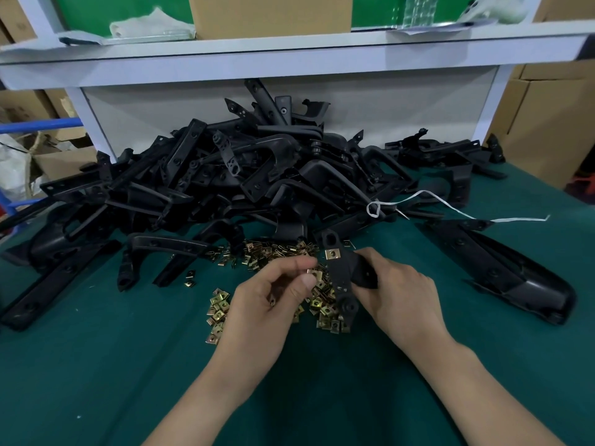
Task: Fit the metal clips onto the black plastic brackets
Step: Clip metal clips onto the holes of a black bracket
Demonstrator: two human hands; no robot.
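Surface: green felt bench [128, 365] under your hands.
Left grip: your left hand [267, 300] pinches one metal clip [311, 271] between thumb and forefinger.
Right grip: your right hand [396, 294] curls round a black plastic bracket [343, 275], just beside that clip.
Bracket: a fitted clip [333, 253] sits near its top.
Around: loose clips [222, 309] beneath; bracket heap [241, 181] behind.

Dim even light, faint shadows, soft focus, wide-angle bowing at edges

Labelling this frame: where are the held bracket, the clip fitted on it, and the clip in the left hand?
held bracket [342, 273], head view, middle of its black arm.
fitted clip [333, 253], head view, its flat face.
pinched clip [311, 271], head view, edge showing between fingertips.
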